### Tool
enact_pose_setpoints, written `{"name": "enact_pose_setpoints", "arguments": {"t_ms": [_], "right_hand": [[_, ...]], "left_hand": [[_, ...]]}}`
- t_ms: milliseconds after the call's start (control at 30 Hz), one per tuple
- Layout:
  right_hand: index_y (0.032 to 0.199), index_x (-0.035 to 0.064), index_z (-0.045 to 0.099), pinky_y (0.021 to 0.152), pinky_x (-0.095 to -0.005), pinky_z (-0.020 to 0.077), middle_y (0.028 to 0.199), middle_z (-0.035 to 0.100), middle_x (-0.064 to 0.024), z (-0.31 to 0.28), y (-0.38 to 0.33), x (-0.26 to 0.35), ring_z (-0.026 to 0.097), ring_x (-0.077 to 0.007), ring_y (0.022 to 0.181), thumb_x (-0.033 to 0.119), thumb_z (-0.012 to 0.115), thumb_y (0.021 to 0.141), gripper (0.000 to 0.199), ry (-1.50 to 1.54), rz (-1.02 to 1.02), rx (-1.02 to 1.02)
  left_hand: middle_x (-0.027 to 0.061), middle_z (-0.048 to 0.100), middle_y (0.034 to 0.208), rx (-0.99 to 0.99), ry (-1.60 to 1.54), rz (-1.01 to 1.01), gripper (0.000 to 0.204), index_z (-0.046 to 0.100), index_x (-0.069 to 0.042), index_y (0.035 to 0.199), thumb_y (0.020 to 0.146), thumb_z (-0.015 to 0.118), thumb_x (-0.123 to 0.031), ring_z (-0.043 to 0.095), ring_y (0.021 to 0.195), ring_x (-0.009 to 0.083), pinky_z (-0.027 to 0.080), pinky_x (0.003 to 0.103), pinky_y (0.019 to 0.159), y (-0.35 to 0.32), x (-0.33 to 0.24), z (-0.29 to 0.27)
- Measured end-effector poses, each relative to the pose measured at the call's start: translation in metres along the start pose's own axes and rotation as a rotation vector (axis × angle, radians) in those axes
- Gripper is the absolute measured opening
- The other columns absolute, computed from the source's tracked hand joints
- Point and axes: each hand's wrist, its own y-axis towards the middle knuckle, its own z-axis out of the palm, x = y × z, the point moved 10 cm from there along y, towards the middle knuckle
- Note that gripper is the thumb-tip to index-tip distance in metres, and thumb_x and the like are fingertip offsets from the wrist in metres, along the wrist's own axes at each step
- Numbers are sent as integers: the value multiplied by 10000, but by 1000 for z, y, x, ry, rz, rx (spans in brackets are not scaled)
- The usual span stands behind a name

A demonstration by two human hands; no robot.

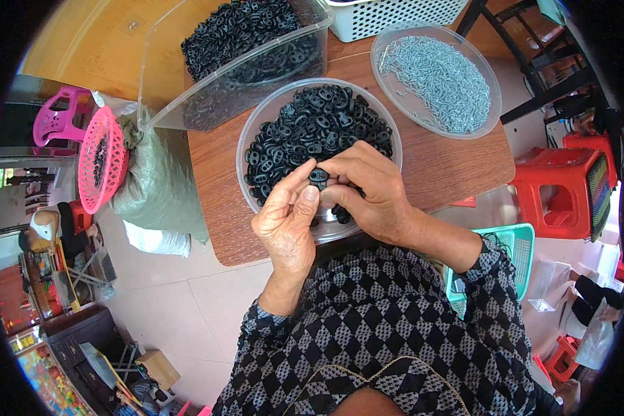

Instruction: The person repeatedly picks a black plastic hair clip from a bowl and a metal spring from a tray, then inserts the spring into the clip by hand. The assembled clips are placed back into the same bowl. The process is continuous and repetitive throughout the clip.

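Observation:
Between the fingertips of both hands is a small black two-hole cord lock [318,177]. My left hand [286,225] pinches it from the left with thumb and fingers. My right hand [373,191] closes on its right side, thumb below and index finger above. A few more black pieces [341,213] show below my right hand; whether its curled fingers hold them I cannot tell. Both hands are over the near part of a round clear bowl [241,156], which holds a heap of similar black pieces [305,128].
A round clear tray [494,83] of small silvery springs [440,83] lies right of the bowl on the wooden table [218,229]. Behind stand a clear bin [166,97] of black pieces and a white basket [395,19]. A red stool [558,191] and green basket [523,256] are at right.

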Motion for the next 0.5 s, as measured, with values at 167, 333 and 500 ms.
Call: {"name": "enact_pose_setpoints", "arguments": {"t_ms": [167,333,500], "right_hand": [[874,-28,595,590,-327,424,735,565,-85,1,0,0,502,-224,666,-12,655,659,224,7,5,4],[863,-27,593,581,-325,417,737,567,-89,-2,1,8,502,-227,656,-11,673,645,233,24,-21,-13],[847,-28,592,575,-328,411,729,562,-95,-4,2,13,501,-233,650,-12,686,635,232,26,-71,-14]], "left_hand": [[97,638,971,-27,26,5,276,601,46,1095,830,623,-26,590,796,101,502,204,702,1,1,-5],[88,638,960,-68,40,108,277,617,39,1069,810,652,-52,584,783,94,495,200,689,0,-8,-7],[82,634,943,-71,15,168,261,623,39,1045,810,656,-71,578,774,89,493,194,670,-3,-13,-4]]}}
